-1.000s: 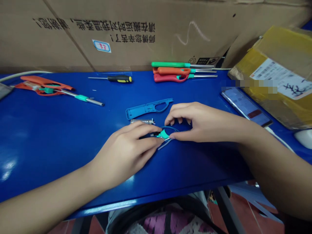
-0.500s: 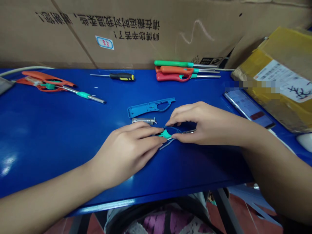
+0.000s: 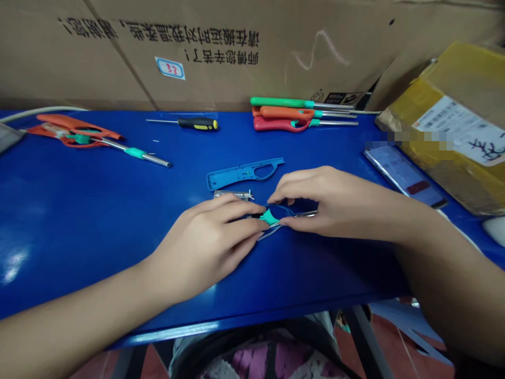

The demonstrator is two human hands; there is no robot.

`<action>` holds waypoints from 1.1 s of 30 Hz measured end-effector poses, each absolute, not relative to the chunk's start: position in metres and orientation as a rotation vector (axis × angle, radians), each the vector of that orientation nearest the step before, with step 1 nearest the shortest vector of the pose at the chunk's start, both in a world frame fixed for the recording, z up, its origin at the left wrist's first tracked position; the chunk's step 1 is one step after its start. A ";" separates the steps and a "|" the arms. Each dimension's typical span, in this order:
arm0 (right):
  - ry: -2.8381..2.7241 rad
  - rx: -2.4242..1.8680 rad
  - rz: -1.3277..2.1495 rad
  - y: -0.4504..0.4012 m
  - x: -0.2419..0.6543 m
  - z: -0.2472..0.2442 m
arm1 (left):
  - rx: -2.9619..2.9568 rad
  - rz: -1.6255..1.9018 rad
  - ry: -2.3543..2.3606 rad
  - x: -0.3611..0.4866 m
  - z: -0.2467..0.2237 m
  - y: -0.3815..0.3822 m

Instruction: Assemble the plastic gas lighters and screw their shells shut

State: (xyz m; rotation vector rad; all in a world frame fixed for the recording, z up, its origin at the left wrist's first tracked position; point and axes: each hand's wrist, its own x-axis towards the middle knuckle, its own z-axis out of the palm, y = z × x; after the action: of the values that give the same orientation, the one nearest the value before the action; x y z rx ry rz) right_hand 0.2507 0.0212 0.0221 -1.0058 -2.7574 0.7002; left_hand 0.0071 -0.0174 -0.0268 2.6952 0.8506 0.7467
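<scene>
Small teal plastic clip (image 3: 269, 217) pinched between left grip (image 3: 203, 247) and right grip (image 3: 327, 202), both nearly closed, above the blue surface (image 3: 79, 221).

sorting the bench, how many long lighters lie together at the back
3, side by side at the back: a green lighter farthest, an orange lighter middle, a red lighter nearest.

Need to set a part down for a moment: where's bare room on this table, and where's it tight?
Widest bare patch: the blue tabletop left of the left hand, below the orange lighter. Smaller: between the red lighter and blue housing. Crowded: from the left hand to the right hand, around the metal tube and teal piece.
</scene>
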 end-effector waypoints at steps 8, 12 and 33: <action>-2.745 -1.010 0.714 0.024 0.264 0.034 | 2.631 0.729 0.868 0.007 -0.024 -0.018; -2.815 -0.975 0.771 0.026 0.265 0.031 | 2.602 0.743 0.892 0.008 -0.023 -0.019; -2.832 -0.980 0.837 0.027 0.262 0.026 | 2.590 0.821 0.908 0.009 -0.022 -0.018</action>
State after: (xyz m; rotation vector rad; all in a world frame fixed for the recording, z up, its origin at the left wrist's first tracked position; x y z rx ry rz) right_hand 0.2619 0.0267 0.0258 -0.9800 -2.8324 0.8366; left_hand 0.0089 -0.0182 -0.0223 2.5900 0.9077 0.8205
